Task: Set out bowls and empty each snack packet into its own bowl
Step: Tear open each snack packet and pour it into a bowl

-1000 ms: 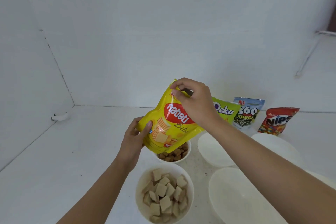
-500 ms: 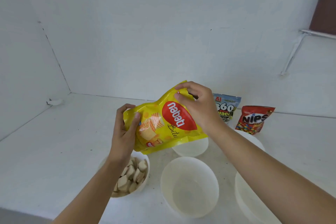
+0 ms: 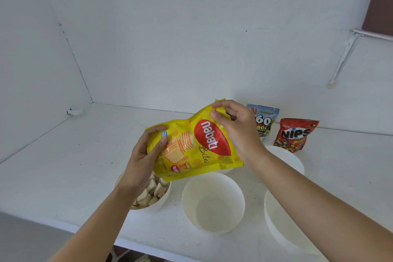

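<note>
I hold a yellow Nabati Bites packet tilted in the air above the bowls. My left hand grips its lower left corner. My right hand pinches its upper right corner. Below my left wrist stands a white bowl filled with pale wafer cubes. An empty white bowl stands in the middle, and another white bowl sits at the right, partly hidden by my right forearm. A further bowl shows behind my right arm.
A blue-and-black 360 Kuaci packet and a red Nips packet stand upright against the back wall. The white counter's front edge runs along the lower left. A shelf bracket hangs on the wall at the upper right.
The view has swung right and back, so the filled bowl now lies at lower left. The packet has tipped flatter and lower. Both hands keep their hold on it.
</note>
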{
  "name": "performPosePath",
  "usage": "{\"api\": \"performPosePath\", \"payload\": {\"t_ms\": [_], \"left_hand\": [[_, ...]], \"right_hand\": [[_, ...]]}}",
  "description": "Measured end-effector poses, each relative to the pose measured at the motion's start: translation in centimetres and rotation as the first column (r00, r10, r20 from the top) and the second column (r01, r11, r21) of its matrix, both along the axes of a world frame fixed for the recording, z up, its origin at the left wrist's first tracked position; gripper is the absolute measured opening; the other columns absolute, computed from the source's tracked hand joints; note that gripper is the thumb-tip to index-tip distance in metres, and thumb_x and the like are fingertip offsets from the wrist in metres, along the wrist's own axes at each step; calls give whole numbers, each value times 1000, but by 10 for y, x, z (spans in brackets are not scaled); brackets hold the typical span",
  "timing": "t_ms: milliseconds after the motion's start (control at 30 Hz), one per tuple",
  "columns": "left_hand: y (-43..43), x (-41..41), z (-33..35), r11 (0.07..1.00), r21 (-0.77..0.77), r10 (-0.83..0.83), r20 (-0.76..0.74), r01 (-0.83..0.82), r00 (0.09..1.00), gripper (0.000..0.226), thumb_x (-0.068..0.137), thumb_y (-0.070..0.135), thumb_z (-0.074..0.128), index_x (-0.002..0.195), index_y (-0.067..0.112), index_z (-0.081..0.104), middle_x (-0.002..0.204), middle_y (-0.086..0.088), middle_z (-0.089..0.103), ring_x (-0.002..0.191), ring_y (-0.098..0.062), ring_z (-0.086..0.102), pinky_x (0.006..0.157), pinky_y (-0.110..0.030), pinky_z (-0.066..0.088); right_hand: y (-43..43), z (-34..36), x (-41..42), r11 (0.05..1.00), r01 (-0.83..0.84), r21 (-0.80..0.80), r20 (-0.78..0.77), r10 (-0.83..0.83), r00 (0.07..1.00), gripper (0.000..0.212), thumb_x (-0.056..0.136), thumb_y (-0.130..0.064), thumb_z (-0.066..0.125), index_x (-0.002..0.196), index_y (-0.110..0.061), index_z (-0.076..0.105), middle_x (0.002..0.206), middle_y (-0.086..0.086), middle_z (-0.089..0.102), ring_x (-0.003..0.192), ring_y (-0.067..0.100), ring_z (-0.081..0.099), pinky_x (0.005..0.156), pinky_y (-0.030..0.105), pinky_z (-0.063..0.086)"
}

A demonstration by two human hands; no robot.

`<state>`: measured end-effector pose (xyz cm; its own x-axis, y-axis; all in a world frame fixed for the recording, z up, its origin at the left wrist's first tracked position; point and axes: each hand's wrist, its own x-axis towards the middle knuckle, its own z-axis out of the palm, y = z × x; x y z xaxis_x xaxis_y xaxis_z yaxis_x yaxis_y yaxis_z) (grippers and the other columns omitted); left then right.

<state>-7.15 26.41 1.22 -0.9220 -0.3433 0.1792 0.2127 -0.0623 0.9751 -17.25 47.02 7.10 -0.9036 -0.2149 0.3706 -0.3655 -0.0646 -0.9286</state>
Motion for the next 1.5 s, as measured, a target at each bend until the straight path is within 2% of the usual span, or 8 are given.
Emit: {"api": "performPosePath", "payload": {"t_ms": [200,367,433,600,967,1167,1333,1500], "left_hand": [[-8,10,9,991,-130,-19,3,19,1000,29,90,27,66,118,20,65,123,-4,65,105,-27,67,80,-46,60],[-14,20,16,976,-210,-51,6,51,999,23,92,23,65,115,22,67,114,2,68,97,-14,70,71,-28,59],[-15,22,18,971,-232,-63,10,64,998,22,92,23,65,113,25,67,111,6,68,96,-13,70,71,-27,59],[-17,27,21,957,-284,-63,12,64,998,22,89,27,67,111,30,68,109,11,68,95,-11,69,71,-28,58],[-16,25,23,892,-446,-64,48,79,997,27,91,29,68,118,28,68,118,6,67,104,-20,68,84,-47,60],[-14,23,23,878,-474,-57,42,70,997,26,92,28,68,117,29,68,118,7,67,103,-16,67,82,-39,60],[-15,22,23,822,-566,-42,41,58,998,29,91,34,68,120,34,67,126,3,61,112,-17,62,79,-30,57],[-14,21,24,810,-584,-45,45,63,998,27,90,33,69,117,34,68,124,2,61,111,-17,62,74,-25,56]], "right_hand": [[16,-9,7,996,-73,49,-4,73,997,10,88,-17,74,97,-22,73,90,32,66,90,44,67,81,63,54],[28,-16,15,975,-166,149,43,161,986,20,84,-20,78,104,-19,72,86,26,72,89,31,74,84,61,55],[30,-18,19,971,-166,171,37,162,986,21,85,-21,77,105,-19,71,84,31,69,87,35,73,82,62,55],[34,-21,30,970,-186,160,58,179,982,27,85,-17,76,110,-12,66,90,14,76,88,24,75,81,54,59],[42,-48,35,978,-178,109,117,165,979,31,83,-14,78,108,-11,61,88,21,74,90,28,74,82,54,59],[45,-53,37,982,-176,74,118,166,979,31,83,-15,78,108,-11,61,85,18,75,90,25,75,78,43,60],[45,-67,42,984,-178,-1,205,175,963,34,81,-14,80,109,-12,61,90,19,75,93,30,74,84,57,57],[45,-69,43,986,-168,-8,221,166,961,34,80,-12,80,107,-9,60,90,20,75,91,30,74,84,58,57]]}}
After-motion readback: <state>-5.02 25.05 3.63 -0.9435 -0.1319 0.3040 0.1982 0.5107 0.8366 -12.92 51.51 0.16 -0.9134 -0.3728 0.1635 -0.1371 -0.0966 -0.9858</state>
